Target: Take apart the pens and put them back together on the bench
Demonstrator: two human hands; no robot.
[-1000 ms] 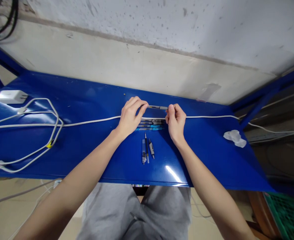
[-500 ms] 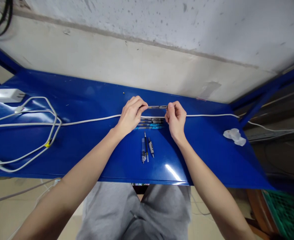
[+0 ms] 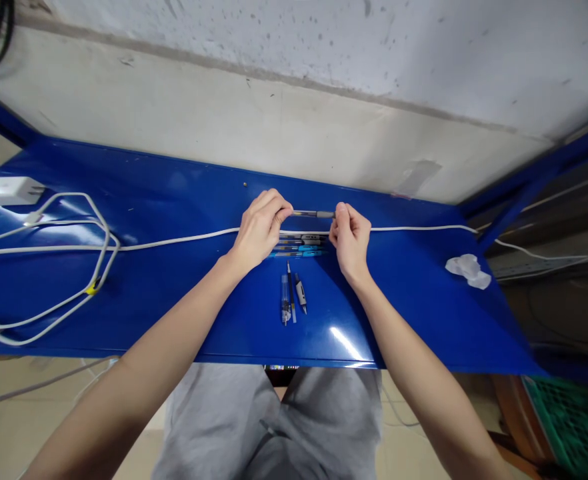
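Note:
A pen (image 3: 310, 214) with a clear barrel and a grey grip section lies level between my two hands, just above the blue shelf. My left hand (image 3: 264, 225) pinches its clear end. The grey end is in the closed fingers of my right hand (image 3: 350, 239). Below them several pens (image 3: 301, 247), some with bright blue parts, rest side by side, partly covered by my left hand. Nearer to me are loose pen parts: a clear barrel (image 3: 285, 299), a dark refill (image 3: 291, 290) and a grey grip piece (image 3: 301, 293) with a pointed tip.
The blue shelf (image 3: 414, 320) meets a pale wall at the back. A white cable (image 3: 184, 239) runs across it behind the pens, with loops and a white charger (image 3: 11, 191) at left. Crumpled white plastic (image 3: 469, 270) lies at right.
The held pen has turned about its length: the dark marking seen on its grey part before is out of sight. Both hands keep their pinch in nearly the same place.

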